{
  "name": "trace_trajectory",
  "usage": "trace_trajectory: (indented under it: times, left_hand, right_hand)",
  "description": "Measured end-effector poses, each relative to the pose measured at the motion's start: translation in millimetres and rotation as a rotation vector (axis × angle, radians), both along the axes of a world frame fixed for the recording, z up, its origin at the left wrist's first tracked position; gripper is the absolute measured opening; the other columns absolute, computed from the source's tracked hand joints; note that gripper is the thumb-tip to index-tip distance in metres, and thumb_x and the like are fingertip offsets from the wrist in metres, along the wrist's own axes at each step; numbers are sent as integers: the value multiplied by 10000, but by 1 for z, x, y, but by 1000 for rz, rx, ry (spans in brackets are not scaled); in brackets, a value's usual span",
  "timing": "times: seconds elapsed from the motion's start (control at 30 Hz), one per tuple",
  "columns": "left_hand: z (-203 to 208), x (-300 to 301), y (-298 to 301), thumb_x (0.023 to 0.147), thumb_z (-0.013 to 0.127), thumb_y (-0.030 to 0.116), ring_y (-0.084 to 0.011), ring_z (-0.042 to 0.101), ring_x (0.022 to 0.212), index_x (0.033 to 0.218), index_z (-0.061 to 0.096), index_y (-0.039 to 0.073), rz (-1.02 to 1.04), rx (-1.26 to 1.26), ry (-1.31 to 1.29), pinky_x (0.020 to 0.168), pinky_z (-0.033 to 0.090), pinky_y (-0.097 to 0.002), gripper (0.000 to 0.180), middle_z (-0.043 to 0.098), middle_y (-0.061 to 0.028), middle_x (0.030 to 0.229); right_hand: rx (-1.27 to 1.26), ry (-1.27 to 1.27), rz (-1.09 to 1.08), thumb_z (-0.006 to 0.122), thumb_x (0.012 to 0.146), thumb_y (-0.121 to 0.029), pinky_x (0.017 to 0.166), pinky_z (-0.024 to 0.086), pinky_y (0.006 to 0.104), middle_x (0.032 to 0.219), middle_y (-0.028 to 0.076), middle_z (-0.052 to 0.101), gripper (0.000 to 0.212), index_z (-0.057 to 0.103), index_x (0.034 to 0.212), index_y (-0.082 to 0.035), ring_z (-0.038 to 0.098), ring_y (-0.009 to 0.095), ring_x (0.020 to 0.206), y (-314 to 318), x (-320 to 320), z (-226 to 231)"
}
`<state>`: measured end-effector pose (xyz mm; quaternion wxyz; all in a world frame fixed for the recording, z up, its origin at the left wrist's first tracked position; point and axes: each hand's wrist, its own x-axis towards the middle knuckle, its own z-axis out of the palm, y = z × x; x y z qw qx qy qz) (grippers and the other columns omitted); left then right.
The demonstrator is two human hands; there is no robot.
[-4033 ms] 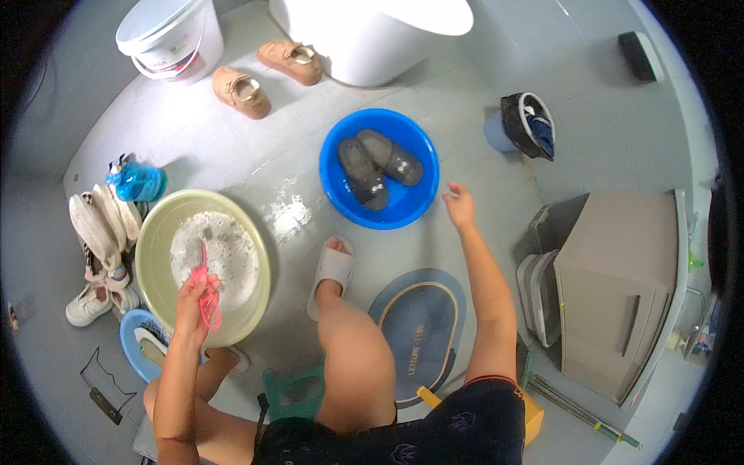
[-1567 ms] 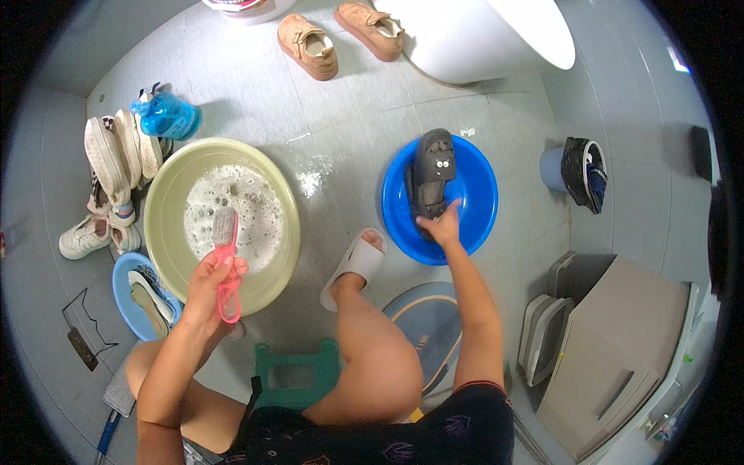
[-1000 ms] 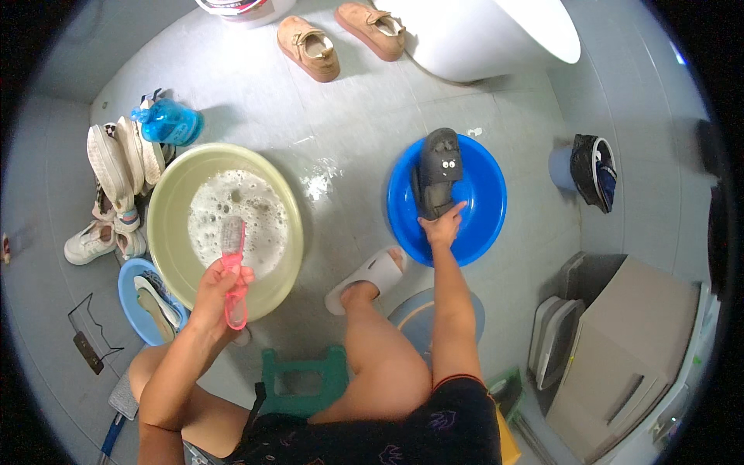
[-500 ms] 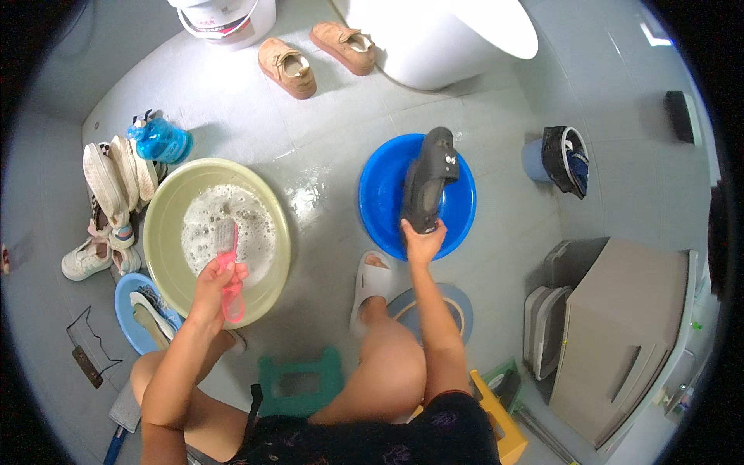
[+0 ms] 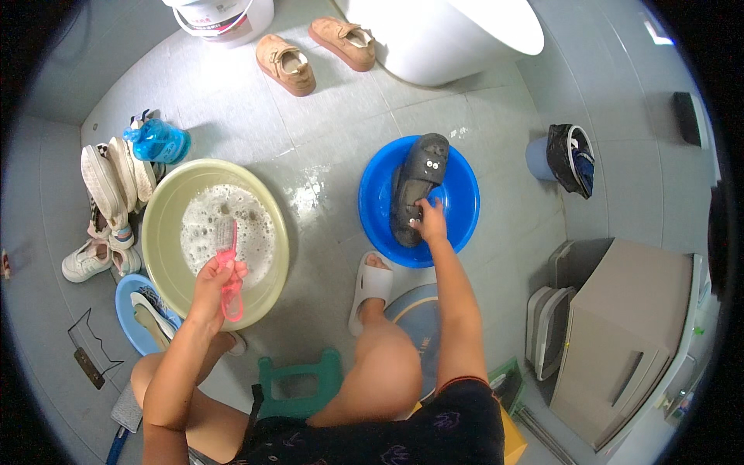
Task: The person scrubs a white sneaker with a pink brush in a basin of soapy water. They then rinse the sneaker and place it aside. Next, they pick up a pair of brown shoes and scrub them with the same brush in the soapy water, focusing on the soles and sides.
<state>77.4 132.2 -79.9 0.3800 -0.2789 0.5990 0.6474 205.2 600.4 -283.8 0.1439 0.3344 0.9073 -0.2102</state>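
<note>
In my left hand (image 5: 219, 280) is a pink-handled scrub brush (image 5: 228, 248). Its bristle end hangs over foamy water in a pale green basin (image 5: 155, 232). To the right, a blue basin (image 5: 470, 213) holds a pair of dark grey slippers. One slipper (image 5: 431, 149) has its eye-decorated strap toward the far rim. The other slipper (image 5: 404, 232) lies against it, with its strap at the near end. My right hand (image 5: 432, 221) reaches over the near rim, thumb and fingers closed on this near strap. My fingers partly cover the strap.
White shoes (image 5: 108, 186) and a blue soap bottle (image 5: 160, 142) stand left of the green basin. A small light-blue basin (image 5: 128, 310) holds more footwear. A green stool (image 5: 298, 387) is near my legs. Brown shoes (image 5: 287, 66), a bin (image 5: 562, 159) and a cabinet (image 5: 612, 325) stand around.
My right hand has let go of the heel of the raised slipper and moved onto the other slipper's strap. The first slipper now lies down in the blue basin. My left hand barely moved.
</note>
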Motion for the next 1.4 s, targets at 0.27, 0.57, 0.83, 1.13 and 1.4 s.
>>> trace_trajectory:
  times: [0.27,0.57,0.83,1.13,1.4]
  left_hand:
    - [5,-3,-3,973,513,155,-100,612,798,1147,544,50,-3,-3,39,655,498,-208,205,648,-57,960]
    - [-17,-4,-33,965,528,155,-130,623,870,1153,543,40,-26,12,67,715,497,-233,221,647,-68,990]
    - [-54,1,-81,965,510,125,-116,627,834,1213,525,62,-23,-74,126,655,500,-234,256,642,-42,964]
    - [-77,2,-116,955,525,129,-107,621,795,1094,564,49,58,-214,100,655,488,-223,165,642,-35,933]
    - [-38,11,-24,977,504,178,-98,622,800,1098,550,73,-59,-158,146,646,493,-236,166,638,-26,934]
  right_hand:
    - [106,308,-59,774,701,-101,836,496,478,1418,263,377,381,556,1013,-96,576,430,1069,-43,10,25]
    - [134,680,-185,802,669,-108,871,462,421,1264,267,525,388,574,972,-22,549,411,1090,-8,54,102]
    - [63,772,-321,773,743,-133,744,465,290,896,40,599,385,549,1041,-35,547,141,790,151,72,230]
    - [-138,942,-583,693,866,-189,704,513,326,1040,78,613,451,480,1235,-43,604,178,899,332,57,335]
    - [159,769,-681,704,774,-113,769,524,371,1009,124,650,333,598,1080,-38,668,237,792,396,123,173]
